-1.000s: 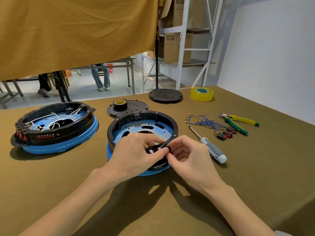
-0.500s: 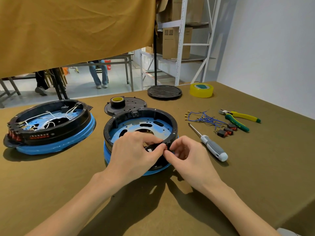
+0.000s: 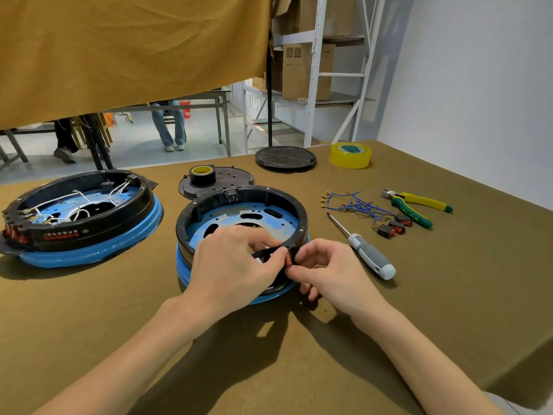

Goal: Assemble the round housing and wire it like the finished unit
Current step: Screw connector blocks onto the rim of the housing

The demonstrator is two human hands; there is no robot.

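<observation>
The round housing (image 3: 239,205), a black ring on a blue base, stands at the table's middle with no wires inside. My left hand (image 3: 236,265) grips its near rim from inside, thumb and fingers curled over the black wall. My right hand (image 3: 326,271) pinches a small red rocker switch (image 3: 288,261) against the outside of that wall. The finished unit (image 3: 80,217) with white wires and red switches sits at the left. Blue wires (image 3: 353,203) and loose red switches (image 3: 392,226) lie to the right.
A screwdriver (image 3: 365,250) lies just right of my right hand, pliers (image 3: 416,205) farther right. Black tape (image 3: 202,175) sits on a black cover plate behind the housing. Another black lid (image 3: 285,158) and a yellow tape roll (image 3: 350,155) are at the back.
Both hands stay at the near rim; the right hand has shifted slightly lower and outward, and the red switch now shows between the fingertips. The camera view has moved a little.
</observation>
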